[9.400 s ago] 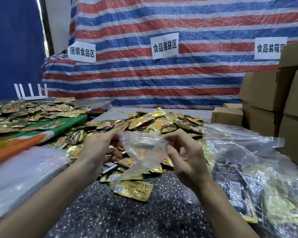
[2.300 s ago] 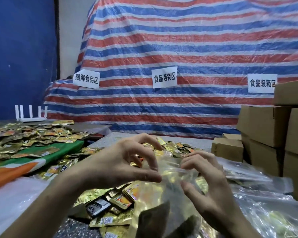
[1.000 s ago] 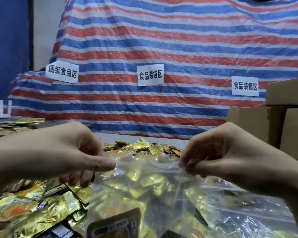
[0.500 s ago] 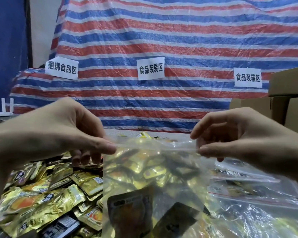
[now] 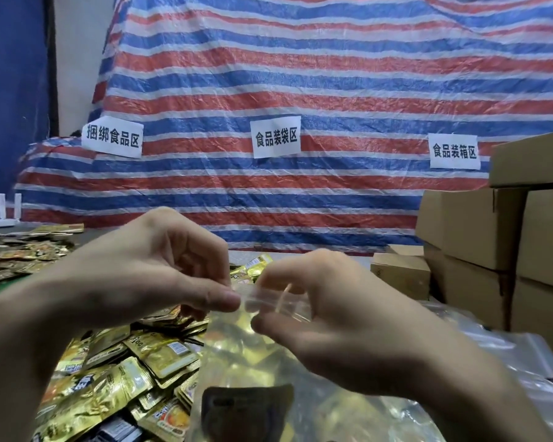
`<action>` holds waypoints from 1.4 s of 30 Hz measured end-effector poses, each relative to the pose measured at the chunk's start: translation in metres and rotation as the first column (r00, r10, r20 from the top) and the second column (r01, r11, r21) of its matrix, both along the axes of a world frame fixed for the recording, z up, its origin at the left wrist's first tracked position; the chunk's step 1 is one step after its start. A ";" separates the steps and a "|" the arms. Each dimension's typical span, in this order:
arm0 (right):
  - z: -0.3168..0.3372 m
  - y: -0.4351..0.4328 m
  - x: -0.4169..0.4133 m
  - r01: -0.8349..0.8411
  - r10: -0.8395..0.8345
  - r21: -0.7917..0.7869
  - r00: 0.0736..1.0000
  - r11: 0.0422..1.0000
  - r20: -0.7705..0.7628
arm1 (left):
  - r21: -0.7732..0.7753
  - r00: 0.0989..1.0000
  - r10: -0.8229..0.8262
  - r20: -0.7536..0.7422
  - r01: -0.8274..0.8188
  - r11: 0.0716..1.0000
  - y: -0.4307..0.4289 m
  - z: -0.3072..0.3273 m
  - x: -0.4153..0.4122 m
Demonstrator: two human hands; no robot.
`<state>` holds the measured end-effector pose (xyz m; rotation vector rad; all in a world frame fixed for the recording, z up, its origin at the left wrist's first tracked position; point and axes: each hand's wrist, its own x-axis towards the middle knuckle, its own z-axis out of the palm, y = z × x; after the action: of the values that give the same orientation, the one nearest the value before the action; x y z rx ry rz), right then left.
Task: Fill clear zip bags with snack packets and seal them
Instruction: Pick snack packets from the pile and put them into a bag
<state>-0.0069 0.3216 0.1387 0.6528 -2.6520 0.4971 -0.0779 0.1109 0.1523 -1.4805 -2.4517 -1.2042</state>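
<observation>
A clear zip bag filled with gold and dark snack packets hangs upright in front of me. My left hand pinches the left end of its zip strip between thumb and fingers. My right hand pinches the strip just beside it, thumb under and fingers over the top edge. The two hands are almost touching. A heap of loose gold snack packets lies on the table below and to the left.
Stacked cardboard boxes stand at the right, with a smaller box before them. Filled clear bags lie at the lower right. More packets cover a table at the left. A striped tarp with paper signs hangs behind.
My hands were spread apart along the bag's top edge; the right hand has slid left along the zip strip and now sits beside the left hand. The view dropped slightly.
</observation>
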 end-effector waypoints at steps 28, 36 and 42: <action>0.000 0.016 -0.006 -0.112 0.119 -0.239 0.993 0.964 0.013 | 0.046 0.998 -0.062 0.013 0.061 0.997 0.017 -0.016 -0.001; -0.003 0.012 -0.006 -0.048 0.042 -0.178 0.999 0.983 -0.035 | 0.068 0.994 -0.039 0.098 0.032 0.997 0.020 -0.015 0.003; -0.001 0.009 -0.005 -0.043 0.035 -0.182 0.998 0.982 -0.045 | 0.089 0.999 0.005 0.045 -0.009 0.996 0.018 -0.014 0.001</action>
<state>-0.0115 0.3310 0.1374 0.6520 -2.5207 0.7203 -0.0774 0.1294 0.1379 -1.4364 -2.3935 -1.3417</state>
